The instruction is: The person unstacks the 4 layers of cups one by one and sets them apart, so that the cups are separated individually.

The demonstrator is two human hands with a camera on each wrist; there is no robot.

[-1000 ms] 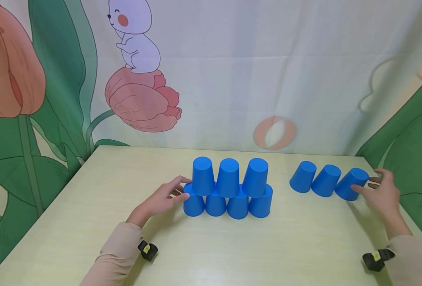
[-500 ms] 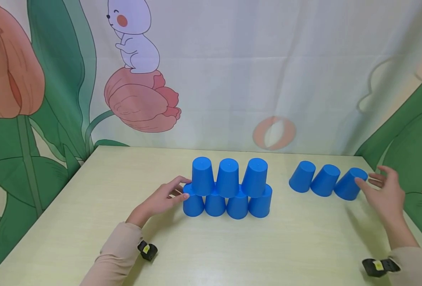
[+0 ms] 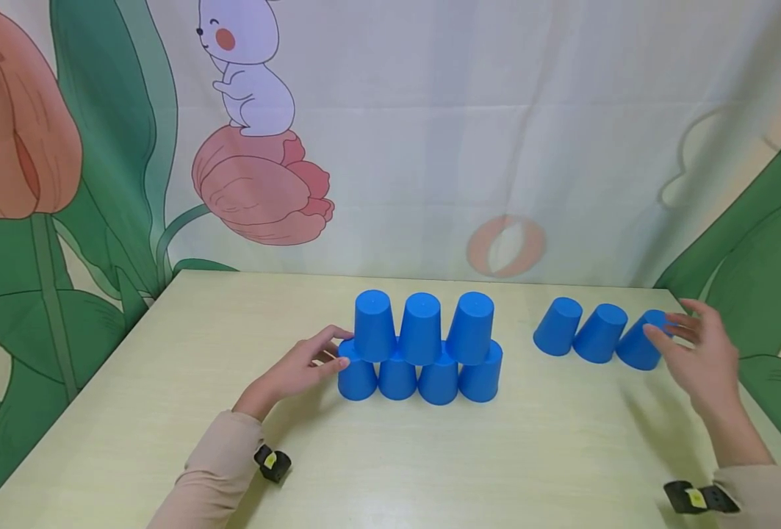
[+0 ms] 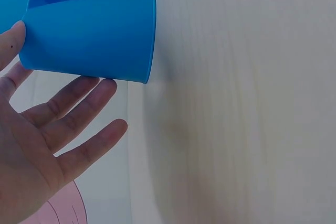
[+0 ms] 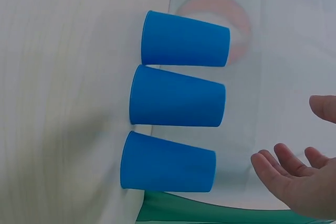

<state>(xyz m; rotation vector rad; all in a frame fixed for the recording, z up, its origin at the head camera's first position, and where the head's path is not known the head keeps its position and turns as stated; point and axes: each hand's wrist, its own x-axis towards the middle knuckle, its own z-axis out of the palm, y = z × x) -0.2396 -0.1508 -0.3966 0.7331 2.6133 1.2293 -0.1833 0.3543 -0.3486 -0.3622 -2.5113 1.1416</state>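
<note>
Seven blue cups stand upside down in two tiers in the head view, with three upper cups (image 3: 421,329) resting on a lower row (image 3: 438,383). At the left end of that row, my left hand (image 3: 294,373) touches the end cup (image 4: 92,38) with its thumb and fingertips, the fingers fairly straight. To the right, three more upturned cups (image 3: 599,334) form a slanting line. My right hand (image 3: 702,360) hovers beside the rightmost cup (image 3: 638,347), fingers spread and loosely bent. The right wrist view shows a gap between this hand (image 5: 304,179) and the cups.
The pale wooden table (image 3: 456,463) ends at a back edge against a printed curtain (image 3: 390,147). Table surface lies between the two-tier stack and the three cups. Each wrist wears a small black camera, the left camera (image 3: 272,463) and the right camera (image 3: 701,499).
My right hand has come away from the rightmost cup, shifting first right and then back left and nearer the camera. The left hand and cups have stayed in place.
</note>
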